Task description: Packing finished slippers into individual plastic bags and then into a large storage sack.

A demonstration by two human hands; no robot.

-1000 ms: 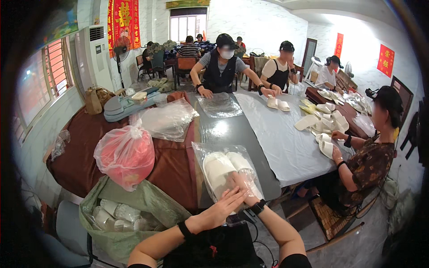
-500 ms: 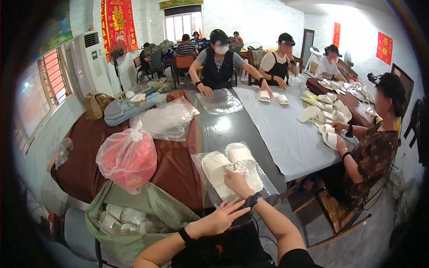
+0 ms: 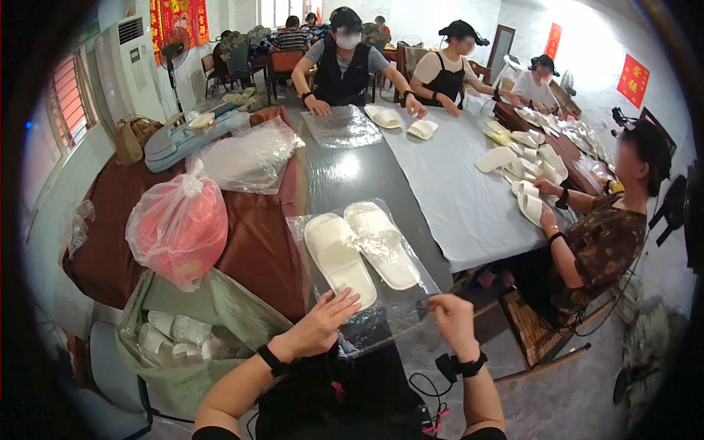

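Observation:
A pair of cream-white slippers [image 3: 339, 257] lies side by side within a clear plastic bag [image 3: 392, 315] at the near end of the dark table [image 3: 345, 176]. My left hand [image 3: 323, 323] rests at the bag's near left, fingers stretched out beside the heel of the left slipper. At the near right corner, my right hand [image 3: 452, 321] pinches the bag's edge between closed fingers. The bag's open-looking near part spreads flat between both hands.
To the left stand a green sack [image 3: 213, 308] of wrapped slippers and a pink-filled plastic bag [image 3: 180, 231]. Clear bags [image 3: 249, 158] lie behind. A co-worker [image 3: 601, 213] handles slippers at the right, near a slipper pile [image 3: 535, 158]. Others work across the table.
My right hand has come out from over the slippers to the bag's near right corner. My left hand has moved left and forward onto the bag. The slippers now show fully.

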